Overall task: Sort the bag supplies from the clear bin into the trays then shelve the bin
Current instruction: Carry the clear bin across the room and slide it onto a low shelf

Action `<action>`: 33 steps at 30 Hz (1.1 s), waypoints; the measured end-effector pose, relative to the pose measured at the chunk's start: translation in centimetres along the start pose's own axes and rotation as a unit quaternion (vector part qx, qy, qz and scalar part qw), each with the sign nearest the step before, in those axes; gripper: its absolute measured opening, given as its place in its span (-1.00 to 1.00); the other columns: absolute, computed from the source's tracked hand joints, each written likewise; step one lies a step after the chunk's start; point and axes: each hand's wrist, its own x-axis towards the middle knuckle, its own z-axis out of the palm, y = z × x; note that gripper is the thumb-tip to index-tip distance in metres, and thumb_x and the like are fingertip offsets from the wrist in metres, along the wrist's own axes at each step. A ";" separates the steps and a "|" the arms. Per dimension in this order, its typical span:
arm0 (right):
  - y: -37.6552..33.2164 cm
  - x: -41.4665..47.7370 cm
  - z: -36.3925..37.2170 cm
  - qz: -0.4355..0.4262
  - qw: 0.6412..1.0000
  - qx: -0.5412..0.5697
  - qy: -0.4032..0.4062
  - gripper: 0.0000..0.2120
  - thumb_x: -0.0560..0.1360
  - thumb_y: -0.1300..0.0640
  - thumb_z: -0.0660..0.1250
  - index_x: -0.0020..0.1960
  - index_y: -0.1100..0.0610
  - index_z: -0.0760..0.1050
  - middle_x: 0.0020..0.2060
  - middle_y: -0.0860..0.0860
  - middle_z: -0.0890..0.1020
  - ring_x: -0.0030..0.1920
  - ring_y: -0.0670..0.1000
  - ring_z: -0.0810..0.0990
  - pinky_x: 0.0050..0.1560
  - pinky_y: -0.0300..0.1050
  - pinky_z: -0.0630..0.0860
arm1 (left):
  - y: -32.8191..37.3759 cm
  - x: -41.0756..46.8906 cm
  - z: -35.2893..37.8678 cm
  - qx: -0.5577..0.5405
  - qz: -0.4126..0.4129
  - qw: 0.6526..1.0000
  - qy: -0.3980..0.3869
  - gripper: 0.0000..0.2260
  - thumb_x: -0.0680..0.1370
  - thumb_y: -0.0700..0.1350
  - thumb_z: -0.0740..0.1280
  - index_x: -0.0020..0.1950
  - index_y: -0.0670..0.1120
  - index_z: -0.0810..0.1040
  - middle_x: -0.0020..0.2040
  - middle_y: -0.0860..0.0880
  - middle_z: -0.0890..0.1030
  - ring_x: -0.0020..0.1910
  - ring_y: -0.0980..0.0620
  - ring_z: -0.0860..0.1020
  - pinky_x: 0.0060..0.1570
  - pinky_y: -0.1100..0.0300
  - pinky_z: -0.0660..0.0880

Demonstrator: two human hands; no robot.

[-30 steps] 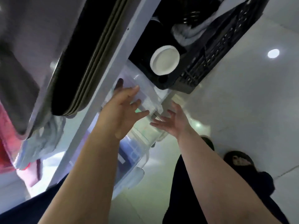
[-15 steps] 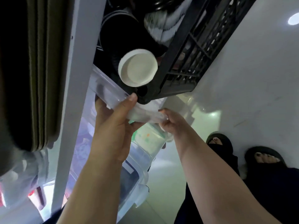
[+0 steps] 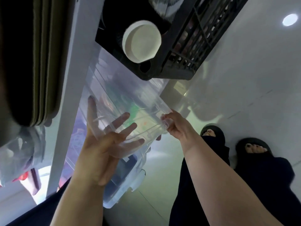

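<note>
Pale glossy floor [image 3: 244,88] fills the right of my view, with my two sandalled feet [image 3: 231,142] on it and the white upright of the shelf unit [image 3: 65,111] running up the left.

Nearest, my left hand [image 3: 101,144] is spread wide, palm against the clear bin [image 3: 130,108], thumb up its left side and my fingers [image 3: 123,118] showing through the plastic. Nothing is pinched there; the hand cradles and steadies the bin. My right hand [image 3: 175,126] is closed on the bin's right rim corner, fingertips curled over the lip.

The bin sits between my hands, tilted, its far end tucked under the black crate [image 3: 187,51]. A white round lid [image 3: 141,41] rests against that crate. Below the bin lies another lidded clear container [image 3: 123,181].

I judge this to be the shelving step: the bin looks empty, see-through walls with only green and orange blurs, which I think belong to things behind it. Whether it is going in or coming out I cannot tell from here. The next move calls for levelling it and sliding it straight along the shelf, clear of the crate's underside.

The bin is thin, ribbed, slippery-looking plastic and likely flexes, so both hands should share the load.
</note>
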 end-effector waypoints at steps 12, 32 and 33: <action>-3.4 -5.1 -2.4 -0.045 0.993 -0.099 0.053 -0.61 0.47 0.47 0.08 0.26 0.27 0.35 -0.44 0.02 0.62 -0.48 -0.10 0.54 -0.47 -0.30 0.51 | -4.7 -3.4 0.6 -0.093 0.018 0.995 -0.024 -0.10 0.36 -0.43 0.32 0.38 0.45 0.21 0.35 -0.31 0.44 0.25 -0.34 0.49 0.06 -0.42 0.44; -4.4 -20.4 -1.5 -0.143 0.968 -0.133 0.157 -0.47 0.47 0.44 0.29 0.29 -0.05 0.34 -0.05 0.11 0.54 -0.15 0.07 0.58 -0.33 -0.17 0.62 | -11.4 -12.0 -2.4 -0.199 0.031 0.977 0.076 -0.38 0.54 -0.39 0.19 0.45 0.18 0.24 0.20 -0.18 0.60 0.23 -0.34 0.51 0.00 -0.26 0.55; -4.2 -21.1 -1.0 -0.143 0.961 -0.166 0.171 -0.47 0.48 0.43 0.29 0.29 -0.06 0.33 -0.07 0.10 0.55 -0.16 0.06 0.58 -0.36 -0.18 0.61 | -11.7 -12.4 -2.8 -0.204 0.025 0.976 0.078 -0.38 0.56 -0.39 0.16 0.46 0.21 0.23 0.22 -0.20 0.59 0.24 -0.35 0.50 0.03 -0.28 0.54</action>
